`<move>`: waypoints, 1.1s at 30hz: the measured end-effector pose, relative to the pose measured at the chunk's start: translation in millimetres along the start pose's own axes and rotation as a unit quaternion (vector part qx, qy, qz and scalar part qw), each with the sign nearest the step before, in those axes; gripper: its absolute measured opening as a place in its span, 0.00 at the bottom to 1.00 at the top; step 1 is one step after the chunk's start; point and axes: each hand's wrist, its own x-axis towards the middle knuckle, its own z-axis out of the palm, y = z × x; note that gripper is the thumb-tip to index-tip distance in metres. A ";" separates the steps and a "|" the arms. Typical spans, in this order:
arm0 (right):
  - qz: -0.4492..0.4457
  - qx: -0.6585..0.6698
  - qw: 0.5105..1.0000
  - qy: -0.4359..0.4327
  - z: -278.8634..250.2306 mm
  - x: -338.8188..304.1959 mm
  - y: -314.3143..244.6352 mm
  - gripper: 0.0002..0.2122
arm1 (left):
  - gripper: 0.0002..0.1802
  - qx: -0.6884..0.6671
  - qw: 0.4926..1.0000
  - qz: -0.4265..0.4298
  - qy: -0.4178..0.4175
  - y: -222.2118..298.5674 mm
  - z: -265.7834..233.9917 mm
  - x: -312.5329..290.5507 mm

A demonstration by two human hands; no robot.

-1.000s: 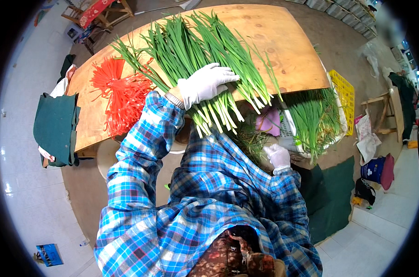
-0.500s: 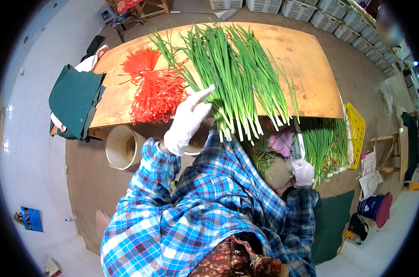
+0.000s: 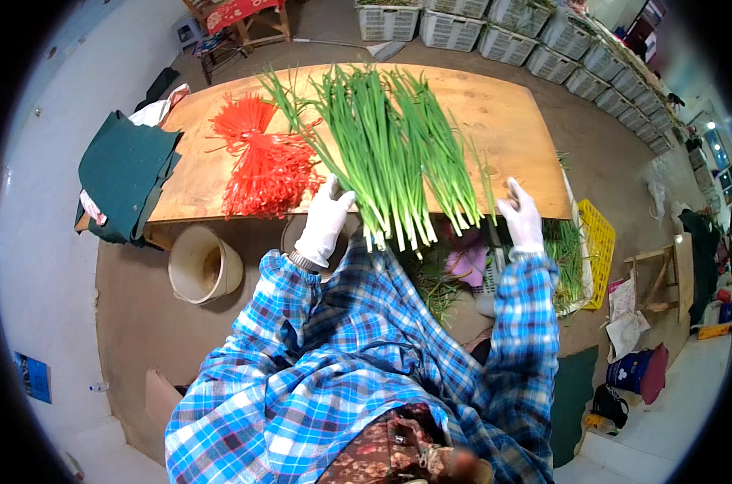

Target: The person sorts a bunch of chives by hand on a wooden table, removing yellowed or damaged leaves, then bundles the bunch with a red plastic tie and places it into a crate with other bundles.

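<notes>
A dark green cloth [image 3: 128, 173] hangs over the left edge of a wooden table [image 3: 515, 121], covering its front left corner. Below the front edge, a little in from that corner, a white bucket [image 3: 234, 270] stands on the floor [image 3: 132, 323]. On the left half of the table lies a pile of red strips [image 3: 269, 173], pinched at the middle and fanned out toward the back edge, its lower end near the front edge. The person's left hand [image 3: 326, 222], in a white glove, is at the front edge just right of the strips, half open with thumb and fingers parted; it has hold of nothing that shows, and whether the thumb touches the nearest stalks cannot be told. Right of it the long greens [image 3: 374, 153] lie across the middle of the table, leaf tips reaching to the back edge and pale stem ends sticking out past the front edge; a narrow gap divides a wider bunch from a slimmer one. Below the front edge there, a tangle of leafy scraps [image 3: 437, 290] lies beside a purple cloth [image 3: 467, 264]. The gloved right hand [image 3: 523, 218] is at the front edge near the front right corner, fingers loosely bent and thumb apart, visibly gripping nothing, close to a stray stalk [image 3: 487, 184]. Beyond that corner, a yellow crate [image 3: 598, 250] stands beside more greens lower down [image 3: 565, 242].
</notes>
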 end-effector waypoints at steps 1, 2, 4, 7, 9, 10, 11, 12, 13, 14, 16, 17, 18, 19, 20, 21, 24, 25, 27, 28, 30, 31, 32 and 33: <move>0.020 0.030 0.999 -0.021 11.6 14.9 -10.4 0.28 | 0.31 0.024 0.999 0.024 0.030 -30.9 -8.3 17.1; 0.039 0.051 0.997 -0.035 16.2 30.3 -5.1 0.30 | 0.32 0.062 0.997 0.017 0.031 -35.0 -4.4 24.6; 0.026 -0.063 0.997 -0.036 26.8 56.3 -4.0 0.33 | 0.33 0.140 0.988 0.025 0.054 -26.1 2.3 28.5; 0.036 -0.159 0.986 -0.025 42.2 86.1 22.2 0.37 | 0.22 0.135 0.989 0.034 0.045 15.6 30.2 19.4; 0.107 -0.216 0.969 -0.058 58.1 89.3 -2.0 0.39 | 0.23 0.178 0.981 0.013 0.074 15.9 30.6 26.5; 0.097 -0.193 0.974 -0.068 67.5 90.9 -9.4 0.39 | 0.24 0.155 0.985 0.009 0.073 19.9 33.7 28.2; 0.081 -0.170 0.978 -0.085 85.7 92.2 -18.6 0.39 | 0.25 0.161 0.983 -0.005 0.089 9.6 26.2 36.6; 0.063 -0.082 0.990 -0.099 99.8 95.1 -11.5 0.40 | 0.26 0.185 0.978 -0.011 0.095 10.9 33.2 41.5; 0.044 0.007 0.993 -0.114 113.4 97.8 -4.4 0.41 | 0.26 0.210 0.972 -0.018 0.100 12.6 42.7 45.7; 0.036 -0.005 0.993 -0.112 130.3 93.4 -11.0 0.42 | 0.26 0.246 0.961 -0.059 0.114 26.0 49.6 43.2; 0.062 0.065 0.983 -0.159 133.8 83.5 -31.9 0.41 | 0.27 0.155 0.983 -0.024 0.091 14.0 63.0 54.4; 0.064 0.135 0.972 -0.179 142.6 85.0 -29.7 0.40 | 0.27 0.111 0.991 -0.002 0.075 -2.8 67.0 68.1; 0.070 0.100 0.978 -0.168 150.2 83.3 -35.1 0.40 | 0.28 0.100 0.993 0.001 0.058 -25.9 66.6 87.4; 0.077 0.098 0.975 -0.186 151.7 81.4 -41.8 0.39 | 0.28 0.090 0.995 0.002 0.040 -43.0 67.1 101.4; 0.100 0.125 0.969 -0.190 145.8 76.9 -42.2 0.38 | 0.26 0.181 0.981 0.003 0.071 -11.5 78.9 83.1; 0.111 0.154 0.961 -0.202 143.1 70.6 -53.8 0.37 | 0.26 0.142 0.988 -0.045 0.041 -3.4 75.9 80.5; 0.158 0.301 0.920 -0.194 167.6 69.9 -30.9 0.35 | 0.25 0.107 0.982 -0.149 -0.038 12.8 80.0 78.7; 0.196 0.373 0.875 -0.237 162.3 63.6 -22.3 0.32 | 0.25 0.005 0.983 -0.176 -0.060 12.3 82.7 71.4; 0.234 0.322 0.902 -0.167 165.2 46.1 -26.2 0.28 | 0.24 -0.086 0.972 -0.197 -0.091 20.3 77.6 51.3; 0.210 0.429 0.859 -0.183 162.4 36.3 -27.0 0.17 | 0.24 -0.124 0.965 -0.203 -0.108 25.8 76.9 41.2; 0.222 0.401 0.872 -0.172 157.5 20.1 -44.4 0.18 | 0.22 -0.133 0.964 -0.208 -0.100 24.7 71.0 31.1; 0.210 0.383 0.883 -0.174 147.1 8.0 -68.4 0.18 | 0.22 -0.123 0.966 -0.204 -0.097 24.3 68.5 27.7; 0.153 0.307 0.928 -0.144 144.2 11.1 -55.9 0.19 | 0.22 -0.126 0.964 -0.198 -0.125 24.5 74.3 27.7; 0.148 0.302 0.927 -0.168 141.8 12.0 -56.3 0.21 | 0.21 -0.128 0.961 -0.198 -0.141 20.4 71.5 28.2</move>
